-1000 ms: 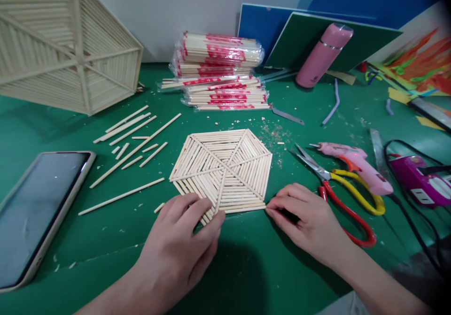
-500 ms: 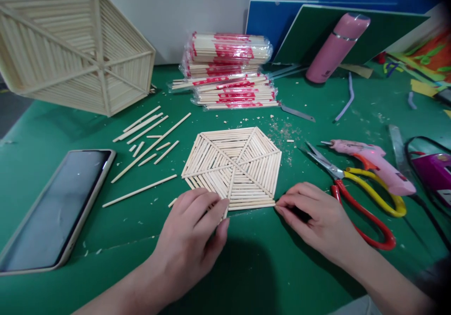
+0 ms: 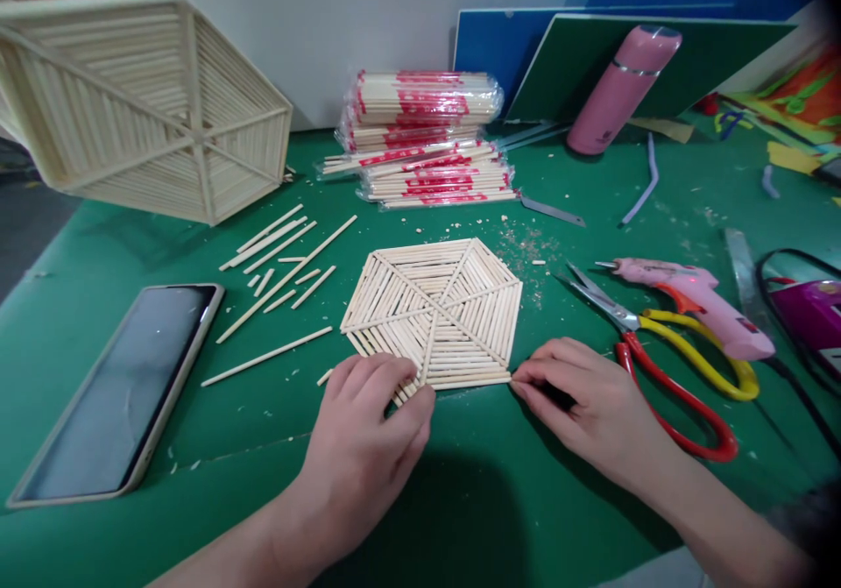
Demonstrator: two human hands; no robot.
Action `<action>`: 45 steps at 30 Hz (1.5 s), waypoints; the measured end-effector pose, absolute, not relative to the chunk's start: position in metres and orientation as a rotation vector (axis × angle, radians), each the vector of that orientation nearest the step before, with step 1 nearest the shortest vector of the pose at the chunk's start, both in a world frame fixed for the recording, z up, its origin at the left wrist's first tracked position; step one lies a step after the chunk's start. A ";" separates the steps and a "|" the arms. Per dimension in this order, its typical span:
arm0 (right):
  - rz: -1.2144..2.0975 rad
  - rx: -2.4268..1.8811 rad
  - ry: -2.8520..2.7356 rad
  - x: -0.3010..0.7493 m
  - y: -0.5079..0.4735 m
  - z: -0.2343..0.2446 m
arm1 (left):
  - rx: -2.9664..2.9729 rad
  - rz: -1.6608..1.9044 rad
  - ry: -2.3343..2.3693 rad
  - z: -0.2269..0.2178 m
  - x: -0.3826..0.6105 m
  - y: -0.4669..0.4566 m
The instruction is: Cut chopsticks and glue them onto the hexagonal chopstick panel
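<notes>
A flat hexagonal panel of wooden sticks (image 3: pixel 460 308) lies on the green table, with spokes crossing at its middle. My left hand (image 3: pixel 374 439) is at the panel's near left edge, fingers curled over it and thumb against the near corner, covering part of that side. At the near right corner my right hand (image 3: pixel 578 400) pinches the end of the outermost wooden stick (image 3: pixel 469 384), thumb and forefinger together. To the right of that hand lie scissors (image 3: pixel 631 316) with one red and one yellow handle. Beyond them rests a pink glue gun (image 3: pixel 703 299).
Loose sticks (image 3: pixel 289 286) and a phone (image 3: pixel 118 395) lie on the left. A larger stick-built hexagonal piece (image 3: pixel 151 123) stands behind them. Wrapped stick bundles (image 3: pixel 427 132), a blade (image 3: pixel 552 211) and a pink flask (image 3: pixel 624 88) are at the back.
My left thumb has shifted up to the panel's near corner, closer to the fingers. My right hand keeps its pinch. The view has shifted slightly.
</notes>
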State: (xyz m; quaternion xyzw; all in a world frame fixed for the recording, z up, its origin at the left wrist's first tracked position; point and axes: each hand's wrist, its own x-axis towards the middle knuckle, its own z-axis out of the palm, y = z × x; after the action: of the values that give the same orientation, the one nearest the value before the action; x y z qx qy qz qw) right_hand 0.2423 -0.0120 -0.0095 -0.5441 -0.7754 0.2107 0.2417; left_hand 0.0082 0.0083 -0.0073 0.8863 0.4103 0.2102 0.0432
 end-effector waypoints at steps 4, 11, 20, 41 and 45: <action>0.573 -1.484 -2.113 0.242 -0.011 -0.011 | 2.715 0.691 1.228 -0.009 0.008 0.007; 0.590 -1.498 -2.112 0.243 -0.012 -0.010 | 2.677 0.737 1.218 -0.011 0.008 0.005; 0.601 -1.500 -2.106 0.241 -0.012 -0.007 | 2.639 0.725 1.222 -0.011 0.008 0.003; 0.528 -1.552 -2.210 0.241 -0.011 -0.006 | 2.598 0.692 1.226 -0.009 0.010 0.005; 0.504 -1.568 -2.223 0.240 -0.010 -0.005 | 2.585 0.717 1.212 -0.009 0.009 0.005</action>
State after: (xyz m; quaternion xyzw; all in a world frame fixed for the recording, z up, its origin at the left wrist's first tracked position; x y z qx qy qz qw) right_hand 0.2401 -0.0098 -0.0053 -0.5568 -0.7894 0.1790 0.1864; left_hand 0.0089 0.0051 -0.0092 0.8739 0.4096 0.2424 0.0989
